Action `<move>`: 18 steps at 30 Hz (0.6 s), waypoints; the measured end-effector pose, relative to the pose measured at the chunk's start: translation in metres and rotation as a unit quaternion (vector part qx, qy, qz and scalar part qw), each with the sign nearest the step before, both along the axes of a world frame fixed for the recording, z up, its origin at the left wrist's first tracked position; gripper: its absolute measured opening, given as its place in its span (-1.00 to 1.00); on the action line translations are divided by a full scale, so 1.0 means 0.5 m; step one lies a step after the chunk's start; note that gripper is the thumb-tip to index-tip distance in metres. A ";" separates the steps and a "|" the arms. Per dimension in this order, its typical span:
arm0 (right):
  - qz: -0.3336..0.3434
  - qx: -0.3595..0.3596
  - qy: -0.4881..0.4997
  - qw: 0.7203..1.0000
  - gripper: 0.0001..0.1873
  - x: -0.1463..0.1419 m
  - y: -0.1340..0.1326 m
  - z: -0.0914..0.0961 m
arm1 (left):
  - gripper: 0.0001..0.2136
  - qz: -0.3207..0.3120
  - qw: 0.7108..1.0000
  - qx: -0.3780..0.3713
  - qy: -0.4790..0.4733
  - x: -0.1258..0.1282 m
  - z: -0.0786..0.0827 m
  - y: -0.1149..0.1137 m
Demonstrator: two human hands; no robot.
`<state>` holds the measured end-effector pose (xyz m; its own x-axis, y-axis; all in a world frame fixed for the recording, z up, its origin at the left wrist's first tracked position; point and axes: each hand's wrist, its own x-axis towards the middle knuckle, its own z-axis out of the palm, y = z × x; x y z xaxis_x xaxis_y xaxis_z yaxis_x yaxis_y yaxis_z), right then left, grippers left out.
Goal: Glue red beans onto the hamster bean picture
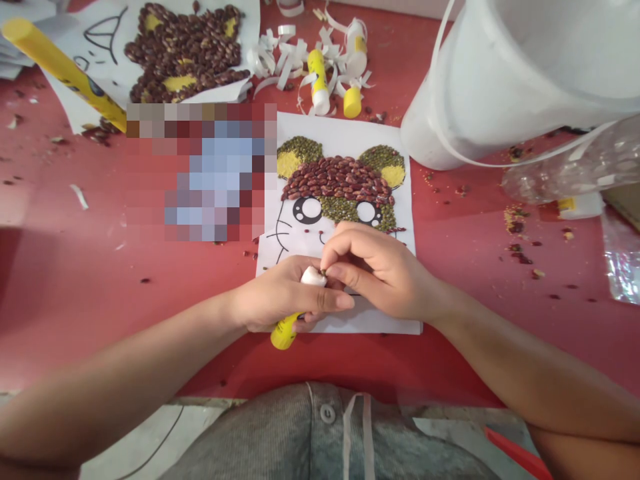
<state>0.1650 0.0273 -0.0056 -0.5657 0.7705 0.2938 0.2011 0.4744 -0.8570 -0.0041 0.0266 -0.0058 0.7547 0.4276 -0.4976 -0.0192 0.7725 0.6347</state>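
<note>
Grey ribbed clothing fills the bottom edge, below the mouse-picture paper. Over that sheet's lower part, the left hand curls closed around a yellow glue stick, tilting its white end up toward the right hand, whose fingertips pinch together on something too small to make out, perhaps a seed.

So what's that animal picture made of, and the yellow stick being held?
The animal picture seems built from real seeds: glossy reddish-brown beans and matte green grains, each separately visible, on white paper. The glue stick looks like smooth plastic, going by its glossy yellow end.
</note>
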 end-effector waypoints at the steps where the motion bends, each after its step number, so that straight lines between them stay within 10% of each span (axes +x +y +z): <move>1: 0.003 0.018 -0.001 1.000 -0.90 0.000 0.000 -0.002 | -0.74 -0.002 1.000 0.001 -0.002 0.000 0.000 0.001; 18: 0.014 0.203 -0.036 0.978 -0.87 0.006 -0.004 -0.014 | -0.76 -0.036 0.993 -0.082 -0.075 -0.009 -0.008 0.012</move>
<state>0.1678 0.0251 -0.0126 -0.6161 0.5826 0.5300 0.2361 0.7786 -0.5814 -0.0088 0.0328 -0.0097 0.8512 0.2925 -0.4358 -0.0449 0.8679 0.4947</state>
